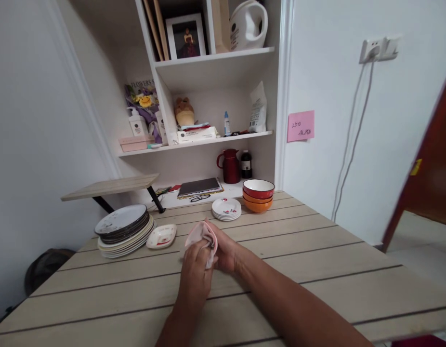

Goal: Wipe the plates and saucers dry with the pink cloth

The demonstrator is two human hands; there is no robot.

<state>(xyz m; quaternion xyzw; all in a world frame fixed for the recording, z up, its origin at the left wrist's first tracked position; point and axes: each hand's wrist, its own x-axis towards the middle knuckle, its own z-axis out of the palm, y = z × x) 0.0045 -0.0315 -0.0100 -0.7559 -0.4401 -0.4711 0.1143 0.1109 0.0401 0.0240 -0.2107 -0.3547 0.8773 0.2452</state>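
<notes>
1. Hands: left hand [197, 270] has its fingers curled into a pale pink-rimmed item [198, 234]; right hand [226, 250] grips its right side; item held over the surface [298, 246], nearer than the small plates [226, 208]; cloth or dish, cannot tell.
2. Writing: pink note [301, 126] reads "250", remainder illegible; purple item [145, 101] reads "FLOWERS S"; pump bottle [138, 124] label too small.

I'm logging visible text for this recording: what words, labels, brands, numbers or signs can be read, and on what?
"FLOWERS S", partly hidden: floral wrapping on the shelf.
"250", probably: pink note on the wall; writing below it unclear.
Too small or blurred: print on the pump bottle, white packet, white jug, white pouch, blue-capped bottle, dark bottle and rectangular dish.
</notes>
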